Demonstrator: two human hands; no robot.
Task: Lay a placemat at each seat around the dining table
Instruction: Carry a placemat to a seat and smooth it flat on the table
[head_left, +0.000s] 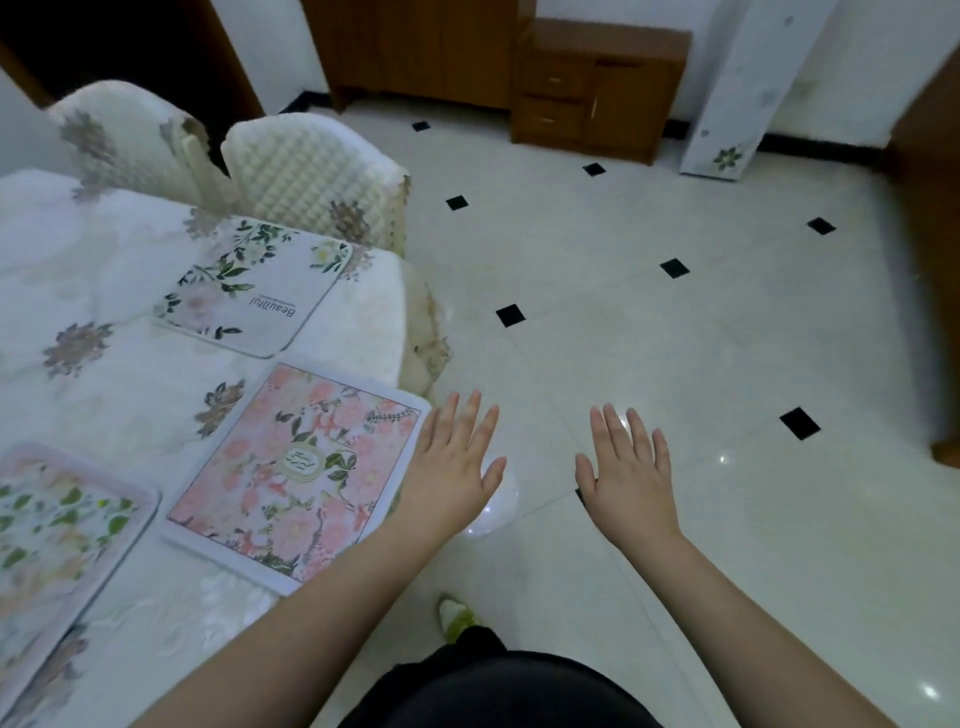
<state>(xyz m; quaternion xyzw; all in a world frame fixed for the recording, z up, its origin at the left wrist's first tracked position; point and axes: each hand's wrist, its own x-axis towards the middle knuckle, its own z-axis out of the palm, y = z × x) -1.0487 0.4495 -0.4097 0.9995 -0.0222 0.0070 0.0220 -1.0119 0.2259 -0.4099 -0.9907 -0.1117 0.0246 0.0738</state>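
Observation:
Three placemats lie flat on the dining table (104, 395), which wears a white floral cloth. A white mat with green leaves and the word "Beautiful" (260, 291) sits at the far corner. A pink floral mat (296, 478) lies at the near right edge. A pink-rimmed mat with green leaves (57, 540) is cut off at the lower left. My left hand (452, 462) hovers just right of the pink floral mat, fingers straight and spread, holding nothing. My right hand (628, 467) floats over the floor, also flat and empty.
Two padded chairs (311, 171) with white floral covers stand at the table's far side. A wooden cabinet with drawers (592, 88) and a tall white floor unit (748, 88) stand against the back wall. Glossy white tile floor (675, 338) stretches to the right.

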